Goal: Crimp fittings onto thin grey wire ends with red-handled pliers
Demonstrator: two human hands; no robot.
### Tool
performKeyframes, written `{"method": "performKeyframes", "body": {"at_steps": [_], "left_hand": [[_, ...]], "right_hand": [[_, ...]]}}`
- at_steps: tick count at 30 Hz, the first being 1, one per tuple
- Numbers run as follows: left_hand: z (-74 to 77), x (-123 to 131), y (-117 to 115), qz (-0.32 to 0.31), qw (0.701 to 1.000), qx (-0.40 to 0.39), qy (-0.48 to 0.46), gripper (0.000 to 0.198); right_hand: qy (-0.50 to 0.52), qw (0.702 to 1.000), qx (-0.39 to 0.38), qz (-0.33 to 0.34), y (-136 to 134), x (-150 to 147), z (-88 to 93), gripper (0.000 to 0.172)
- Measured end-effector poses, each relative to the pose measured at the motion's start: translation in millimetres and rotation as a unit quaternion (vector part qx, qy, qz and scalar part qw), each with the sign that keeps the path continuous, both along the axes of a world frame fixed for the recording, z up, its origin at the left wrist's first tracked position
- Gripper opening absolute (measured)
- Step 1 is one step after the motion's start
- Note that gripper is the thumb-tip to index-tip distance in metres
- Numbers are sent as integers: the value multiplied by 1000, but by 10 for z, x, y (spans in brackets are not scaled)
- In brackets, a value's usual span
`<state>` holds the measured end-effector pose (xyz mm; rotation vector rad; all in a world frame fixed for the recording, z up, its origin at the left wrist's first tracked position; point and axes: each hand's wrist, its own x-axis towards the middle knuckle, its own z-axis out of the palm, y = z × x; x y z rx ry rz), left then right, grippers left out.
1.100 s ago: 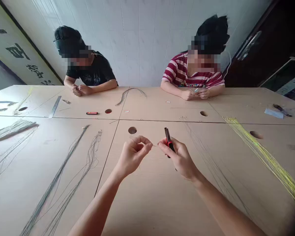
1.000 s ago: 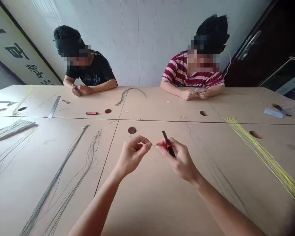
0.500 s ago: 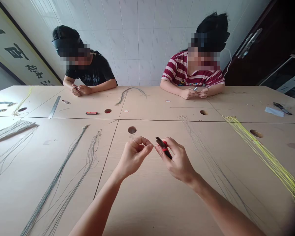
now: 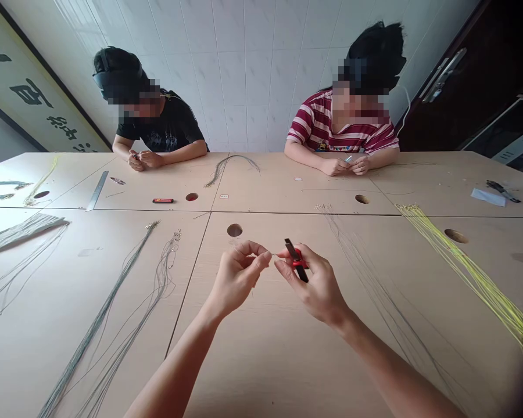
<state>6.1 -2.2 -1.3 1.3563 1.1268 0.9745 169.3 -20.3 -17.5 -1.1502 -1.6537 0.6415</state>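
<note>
My left hand (image 4: 239, 276) is closed, thumb and forefinger pinched on a tiny piece whose tip shows between the two hands; it is too small to name. My right hand (image 4: 316, 284) is wrapped round small pliers (image 4: 297, 261) with red and black handles, their dark jaws pointing up and away from me. The right thumb and a fingertip are close to the pinched piece; I cannot tell whether they touch it. Both hands are above the middle of the table.
Bundles of grey-green cords (image 4: 108, 305) and grey cords (image 4: 157, 284) lie left, yellow cords (image 4: 457, 267) right, thin pale cords (image 4: 353, 261) between. The table (image 4: 253, 371) has round holes (image 4: 234, 230). Two people (image 4: 157, 133) work opposite. A ruler (image 4: 97, 190) and red-black object (image 4: 163, 201) lie farther off.
The pliers have turned more upright in my right hand and shifted slightly right. A right fingertip now reaches toward the left pinch. My left hand has barely moved.
</note>
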Motion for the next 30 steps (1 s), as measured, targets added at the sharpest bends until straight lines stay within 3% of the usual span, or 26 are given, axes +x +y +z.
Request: {"method": "performKeyframes", "body": {"at_steps": [7,18,30], "left_hand": [[41,8,-41,-38,999,5,-22,28],[79,12,-58,-13,999,19,-29,25],[35,-6,-58,-20,999,10,-41,26]], "right_hand": [[40,999,-34,16,-18,21,78,11],[6,1000,0,9,-54,37,125,16],[61,996,-45,56,-72,39,144,17]]}}
